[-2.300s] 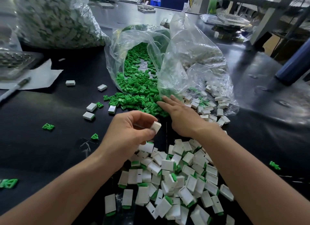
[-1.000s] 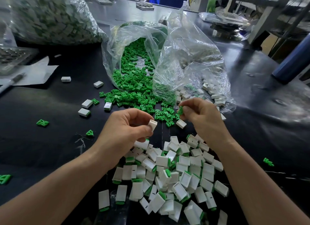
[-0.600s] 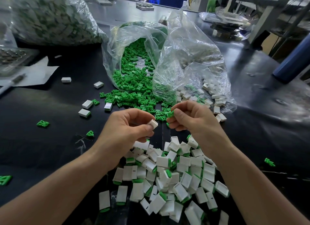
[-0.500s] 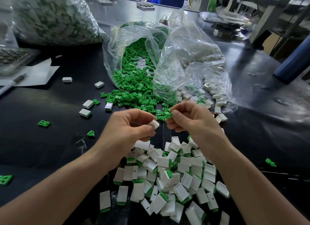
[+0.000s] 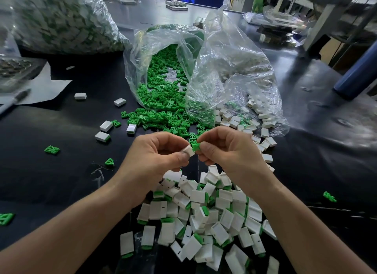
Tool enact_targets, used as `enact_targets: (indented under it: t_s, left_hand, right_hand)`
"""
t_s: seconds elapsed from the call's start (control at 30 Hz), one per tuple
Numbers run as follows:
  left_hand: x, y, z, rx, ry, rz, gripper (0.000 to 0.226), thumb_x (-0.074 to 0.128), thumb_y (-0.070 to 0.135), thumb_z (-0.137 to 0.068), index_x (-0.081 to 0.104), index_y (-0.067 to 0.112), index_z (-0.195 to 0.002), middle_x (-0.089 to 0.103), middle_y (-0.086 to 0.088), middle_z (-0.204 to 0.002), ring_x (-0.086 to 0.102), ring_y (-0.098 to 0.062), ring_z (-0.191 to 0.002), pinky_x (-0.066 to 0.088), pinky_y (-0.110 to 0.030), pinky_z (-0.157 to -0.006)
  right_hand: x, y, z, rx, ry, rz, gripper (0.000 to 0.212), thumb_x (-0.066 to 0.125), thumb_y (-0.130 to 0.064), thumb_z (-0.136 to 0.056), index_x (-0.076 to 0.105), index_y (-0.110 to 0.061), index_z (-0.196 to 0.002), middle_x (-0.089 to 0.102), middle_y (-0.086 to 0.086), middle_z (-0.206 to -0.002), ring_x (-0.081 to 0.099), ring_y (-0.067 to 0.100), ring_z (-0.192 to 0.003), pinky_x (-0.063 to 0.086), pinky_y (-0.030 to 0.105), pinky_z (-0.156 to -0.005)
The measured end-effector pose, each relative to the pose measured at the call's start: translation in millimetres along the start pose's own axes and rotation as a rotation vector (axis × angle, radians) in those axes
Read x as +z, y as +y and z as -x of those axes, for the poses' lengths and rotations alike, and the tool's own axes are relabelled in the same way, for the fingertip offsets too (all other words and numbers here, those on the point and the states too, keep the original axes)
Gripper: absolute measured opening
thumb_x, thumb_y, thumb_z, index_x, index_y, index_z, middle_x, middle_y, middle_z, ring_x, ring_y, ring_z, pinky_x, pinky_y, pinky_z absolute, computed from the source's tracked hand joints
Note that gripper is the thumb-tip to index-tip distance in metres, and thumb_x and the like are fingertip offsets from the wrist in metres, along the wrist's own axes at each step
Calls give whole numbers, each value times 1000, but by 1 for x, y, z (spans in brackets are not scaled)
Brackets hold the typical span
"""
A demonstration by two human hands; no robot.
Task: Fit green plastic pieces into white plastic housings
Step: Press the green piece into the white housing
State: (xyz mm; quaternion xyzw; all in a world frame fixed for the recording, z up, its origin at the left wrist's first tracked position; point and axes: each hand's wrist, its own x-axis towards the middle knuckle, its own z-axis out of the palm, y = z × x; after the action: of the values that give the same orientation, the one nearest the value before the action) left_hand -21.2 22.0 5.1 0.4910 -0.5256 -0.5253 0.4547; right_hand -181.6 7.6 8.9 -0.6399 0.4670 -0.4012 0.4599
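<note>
My left hand [image 5: 155, 157] pinches a small white housing [image 5: 188, 151] between thumb and fingers. My right hand [image 5: 228, 151] pinches a green piece [image 5: 195, 146] and holds it against the open end of that housing. The two hands meet above the black table. Loose green pieces [image 5: 163, 102] spill from an open clear bag [image 5: 142, 55] just beyond my hands. Empty white housings [image 5: 244, 122] lie in and around a second clear bag [image 5: 234, 69] to the right. A heap of assembled white housings with green ends [image 5: 204, 218] lies below my wrists.
A large full bag of assembled parts [image 5: 61, 22] stands at the back left. White paper with a marker pen [image 5: 16, 99] lies at the left edge. Stray housings [image 5: 103, 136] and green pieces [image 5: 52, 149] dot the black table [image 5: 61, 171]. A blue cylinder [image 5: 359, 73] stands at the right.
My right hand picked a green piece from the spilled pile and brought it left to the housing in my left hand. The left hand stayed nearly in place.
</note>
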Motion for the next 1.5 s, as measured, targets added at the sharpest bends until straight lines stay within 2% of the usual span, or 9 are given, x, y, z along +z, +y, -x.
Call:
enact_targets:
  t_s: [0.23, 0.4, 0.53, 0.7, 0.8, 1.1, 1.27, 1.37, 1.5]
  left_hand:
    - [-1, -1, 0, 22, -6, -33, 13, 71, 0, -73, 70, 12, -74, 69, -1, -63, 62, -8, -56, 47, -16, -50]
    - [-1, -2, -1, 32, -23, -15, 11, 71, 2, -72, 70, 12, -75, 70, -1, -65, 63, -8, -58, 48, -15, -50]
    - [-1, -2, 0, 37, -29, 13, 10, 71, 5, -68, 69, 12, -75, 69, -1, -63, 63, -7, -56, 49, -16, -52]
    - [-1, 0, 2, 55, -35, 23, 30, 70, 17, -56, 67, 15, -85, 69, -1, -62, 63, -7, -54, 49, -15, -51]
    - [-2, 1, 3, 85, -39, -5, 37, 70, 18, -55, 65, 20, -91, 69, -1, -61, 62, -6, -52, 48, -15, -51]
    - [-4, 0, 4, 181, -91, -205, 47, 74, -4, -67, 63, 32, -95, 70, -1, -68, 64, -5, -57, 48, -12, -55]
    - [-5, 3, 2, 130, -86, -33, 44, 72, 13, -55, 64, 23, -97, 69, -4, -64, 62, -8, -53, 48, -16, -51]
    - [-4, 2, 0, 84, -91, 99, 42, 72, 15, -54, 65, 17, -96, 69, -6, -64, 64, -11, -55, 49, -18, -50]
    - [-3, 1, 1, 91, -95, 166, 42, 75, 22, -49, 68, 20, -91, 71, -6, -69, 67, -15, -62, 53, -20, -59]
  right_hand:
    - [3, 0, 3, -67, -3, 218, 22, 65, -8, -83, 60, -28, -76, 65, 2, -69, 63, 19, -69, 54, 41, -70]
    - [3, 0, 3, -17, -27, 210, 19, 59, -11, -88, 61, -26, -76, 65, 0, -68, 61, 15, -65, 53, 33, -65]
    - [4, -2, 5, -15, -68, 349, 22, 53, -19, -91, 57, -26, -71, 61, -5, -66, 60, 23, -68, 51, 43, -69]
    - [2, -7, 9, -63, -118, 518, 23, 51, -21, -92, 52, -17, -70, 50, -1, -61, 38, 9, -54, 33, 31, -55]
    - [3, -11, 10, -119, -132, 571, 21, 50, -16, -92, 50, -18, -72, 56, 5, -68, 46, 17, -62, 35, 33, -61]
    - [4, -13, 11, -257, -246, 855, 14, 47, -12, -93, 56, -7, -84, 46, -3, -74, 43, 21, -72, 34, 38, -68]
    - [2, -11, 10, -187, -186, 643, 20, 50, -16, -92, 52, -16, -73, 49, -2, -64, 46, 19, -62, 36, 35, -59]
    - [-2, -11, 8, -2, -151, 352, 28, 48, -33, -91, 55, -22, -66, 56, -4, -62, 49, 8, -56, 40, 30, -55]
    - [-3, -11, 5, 272, -213, -150, 53, 34, -55, -75, 62, -10, -76, 64, 0, -66, 53, 8, -54, 38, 18, -49]
